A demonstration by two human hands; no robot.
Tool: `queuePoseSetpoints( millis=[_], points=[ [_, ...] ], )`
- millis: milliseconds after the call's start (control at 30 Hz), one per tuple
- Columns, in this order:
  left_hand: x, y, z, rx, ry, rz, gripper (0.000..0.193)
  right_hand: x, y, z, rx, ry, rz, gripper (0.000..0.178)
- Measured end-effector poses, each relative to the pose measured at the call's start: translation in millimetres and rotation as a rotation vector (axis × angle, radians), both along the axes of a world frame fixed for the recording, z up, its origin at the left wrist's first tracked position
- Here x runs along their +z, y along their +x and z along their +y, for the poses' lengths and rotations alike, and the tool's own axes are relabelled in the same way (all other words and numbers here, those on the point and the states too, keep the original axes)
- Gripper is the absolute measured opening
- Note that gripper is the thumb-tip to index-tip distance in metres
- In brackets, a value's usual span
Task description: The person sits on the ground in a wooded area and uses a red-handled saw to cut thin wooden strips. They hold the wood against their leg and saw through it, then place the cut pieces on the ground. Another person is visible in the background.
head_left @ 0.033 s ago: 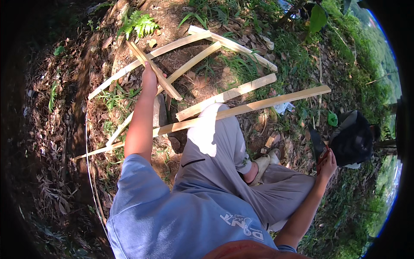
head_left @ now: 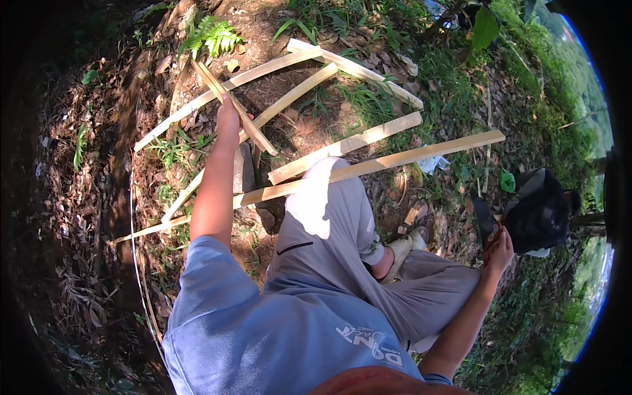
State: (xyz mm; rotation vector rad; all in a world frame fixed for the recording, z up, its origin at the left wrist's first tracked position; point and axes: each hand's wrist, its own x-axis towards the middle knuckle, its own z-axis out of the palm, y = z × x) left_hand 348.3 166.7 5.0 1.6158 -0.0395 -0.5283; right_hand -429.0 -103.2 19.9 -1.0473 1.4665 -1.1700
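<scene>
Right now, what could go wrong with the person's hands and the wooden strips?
The left hand grips a short strip that overlaps other strips in view; lifting it might snag or shift them. The long strip crosses by the knee, whose movement could knock it. The right hand holds a red handle; if the dark shape beyond it is its blade, a slip might cut.

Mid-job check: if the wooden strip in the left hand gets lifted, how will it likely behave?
The wooden strip in the left hand is probably stiff, since it shows no clear sag. It looks slim, so likely light for its length. Its flat faces suggest it would slide rather than roll.
</scene>
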Motion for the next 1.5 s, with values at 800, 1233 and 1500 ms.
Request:
queuePoseSetpoints(
  millis=[800, 1233, 1500],
  points=[
    [-26, 61, -52, 0.193, 0.218, -1.085, 0.061, -3, 4, 2, 0.03, 0.008, 0.117, 0.028],
    [-7, 83, -48, 0.184, 0.261, -0.976, 0.052, -4, 5, -1, 0.07, 0.013, 0.11, 0.027],
    [34, 99, 6, -0.025, 0.696, -0.751, 0.04, -13, 2, -3, 0.088, -0.005, 0.179, 0.029]
  ],
)
